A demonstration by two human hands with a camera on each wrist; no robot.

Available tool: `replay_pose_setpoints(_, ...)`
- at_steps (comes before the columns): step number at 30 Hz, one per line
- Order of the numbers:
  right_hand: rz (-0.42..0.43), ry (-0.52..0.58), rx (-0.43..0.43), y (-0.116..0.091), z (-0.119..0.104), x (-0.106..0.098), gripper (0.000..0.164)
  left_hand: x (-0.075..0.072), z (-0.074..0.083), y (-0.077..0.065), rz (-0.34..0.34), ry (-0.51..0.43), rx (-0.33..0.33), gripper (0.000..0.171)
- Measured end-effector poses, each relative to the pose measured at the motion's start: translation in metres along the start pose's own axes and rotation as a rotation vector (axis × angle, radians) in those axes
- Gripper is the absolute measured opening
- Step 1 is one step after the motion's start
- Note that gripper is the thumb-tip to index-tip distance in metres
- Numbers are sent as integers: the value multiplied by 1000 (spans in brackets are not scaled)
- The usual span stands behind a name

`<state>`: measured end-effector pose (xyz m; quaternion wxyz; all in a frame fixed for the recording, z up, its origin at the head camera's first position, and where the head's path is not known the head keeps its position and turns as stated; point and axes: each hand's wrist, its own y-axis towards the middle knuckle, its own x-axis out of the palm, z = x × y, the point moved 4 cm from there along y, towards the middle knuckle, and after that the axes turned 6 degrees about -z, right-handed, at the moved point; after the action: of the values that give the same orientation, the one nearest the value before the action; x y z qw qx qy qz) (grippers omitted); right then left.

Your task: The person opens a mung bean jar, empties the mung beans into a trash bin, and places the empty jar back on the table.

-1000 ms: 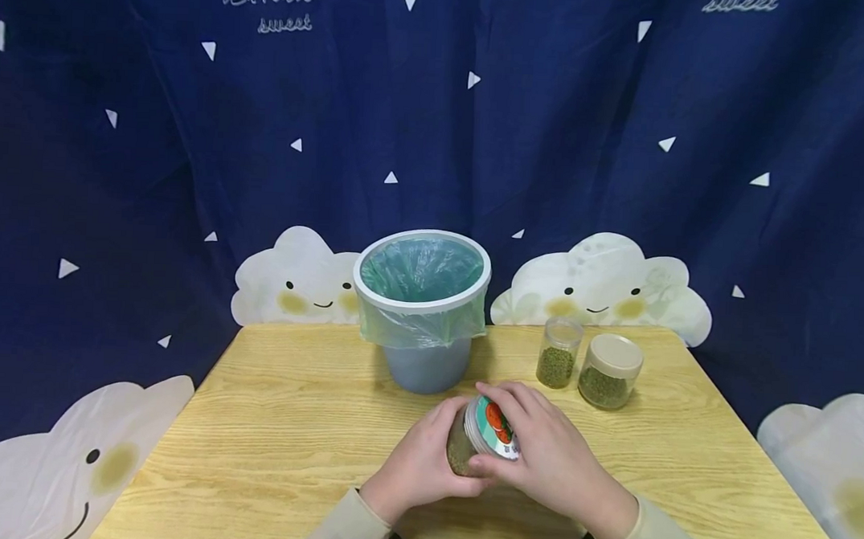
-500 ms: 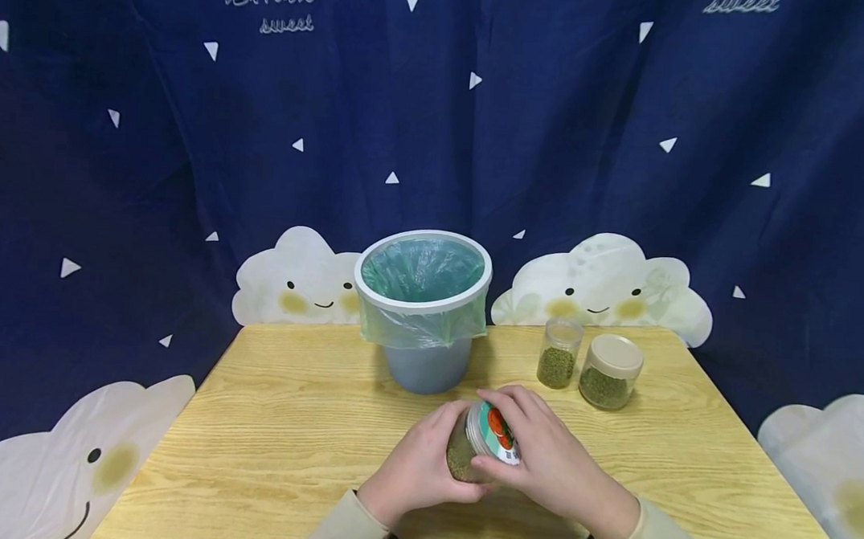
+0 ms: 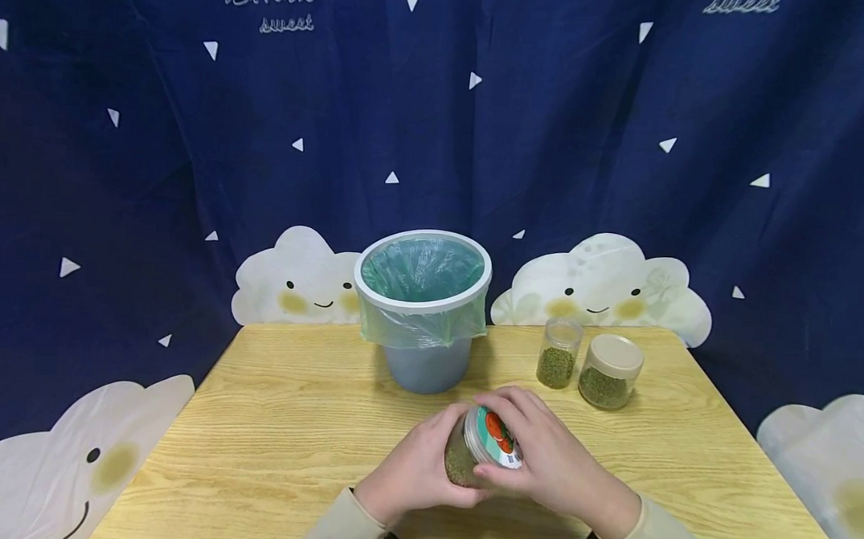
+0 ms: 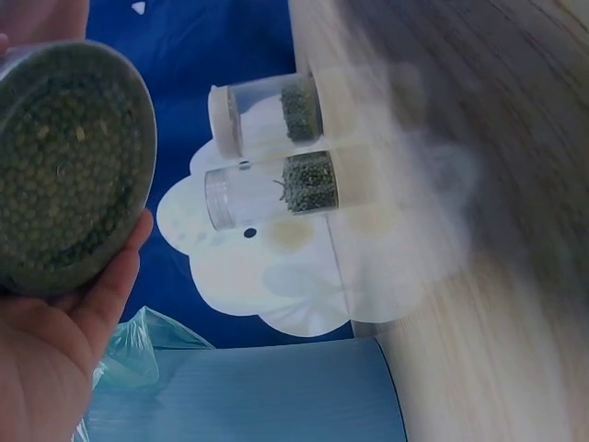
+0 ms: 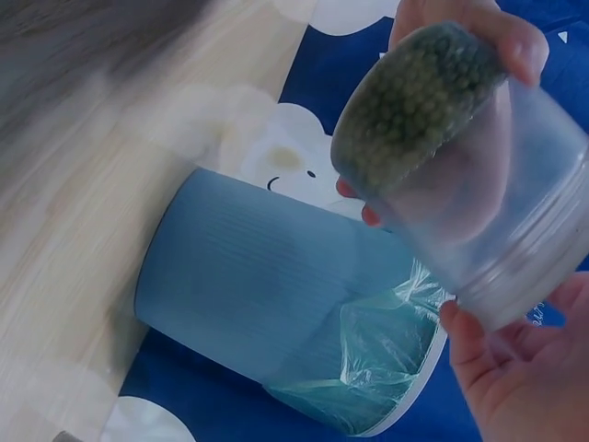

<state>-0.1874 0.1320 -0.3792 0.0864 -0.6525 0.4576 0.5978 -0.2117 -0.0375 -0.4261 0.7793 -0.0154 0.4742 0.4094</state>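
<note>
Both hands hold a clear jar (image 3: 458,457) tilted above the table in the head view. My left hand (image 3: 416,466) grips its body, with fingers around the far side. The fingers and thumb of my right hand (image 3: 550,455) grip the lid (image 3: 495,435), which has a green, white and orange top. In the left wrist view the jar's base (image 4: 74,166) shows small round green beans, like mung beans. From the right wrist view, these beans (image 5: 419,106) fill the bottom part and the upper part of the jar holds none. The lid's far side is hidden by the right fingers.
A blue-grey bin (image 3: 428,366) with a green plastic liner (image 3: 422,329) stands behind the hands. At the back right of the wooden table (image 3: 288,424) are a narrow jar (image 3: 557,363) and a wider, beige-lidded jar (image 3: 610,374), both partly filled with green contents. A dark blue curtain (image 3: 410,100) hangs behind.
Both hands and the jar have sunk slightly toward the person. The lid's printed top has turned a little; both hands keep their grip.
</note>
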Motion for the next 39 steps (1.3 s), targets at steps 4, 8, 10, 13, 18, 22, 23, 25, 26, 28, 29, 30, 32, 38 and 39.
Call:
replay_pose_setpoints(4,-4,8,-53,-1,0,0,73,-1,0,-1,-51,-53,16,92)
replay_pose_setpoints(8,11,14,-114,-2,1,0,75,0,-1,-2,-106,-123,15,95)
replay_pose_setpoints(10,17,21,-142,-2,1,-1,77,0,-1,-3,-129,-152,12,95)
replay_pose_setpoints(13,12,22,-172,-2,0,-2,78,0,-2,-3,-149,-177,10,94)
replay_pose_setpoints(18,-22,-35,-155,-2,2,-3,86,1,-4,-4,-121,-134,0,92)
replay_pose_setpoints(22,-44,-53,-77,-3,5,-4,91,2,-6,-4,-70,-49,-41,90)
replay_pose_setpoints(23,-47,-55,-49,-3,6,-4,90,1,-6,-4,-60,-37,-55,89)
replay_pose_setpoints(25,-45,-55,14,-4,8,-4,86,1,-7,-4,-39,-14,-84,89)
replay_pose_setpoints(26,-43,-60,45,-4,9,-5,85,0,-7,-4,-29,-5,-95,89)
replay_pose_setpoints(28,-36,-70,102,-3,11,-5,81,-1,-7,-4,-8,20,-113,89)
replay_pose_setpoints(29,-33,-74,125,-3,11,-6,80,-1,-8,-4,3,34,-119,90)
replay_pose_setpoints(30,-29,-76,141,-3,12,-6,79,-2,-8,-4,13,52,-124,90)
replay_pose_setpoints(32,-29,-79,167,-3,12,-6,78,-2,-8,-4,33,87,-128,91)
replay_pose_setpoints(38,-29,-66,175,-4,12,-2,77,-2,-9,-3,66,131,-123,92)
replay_pose_setpoints(39,-29,-64,173,-4,13,-2,77,-2,-8,-3,65,130,-121,92)
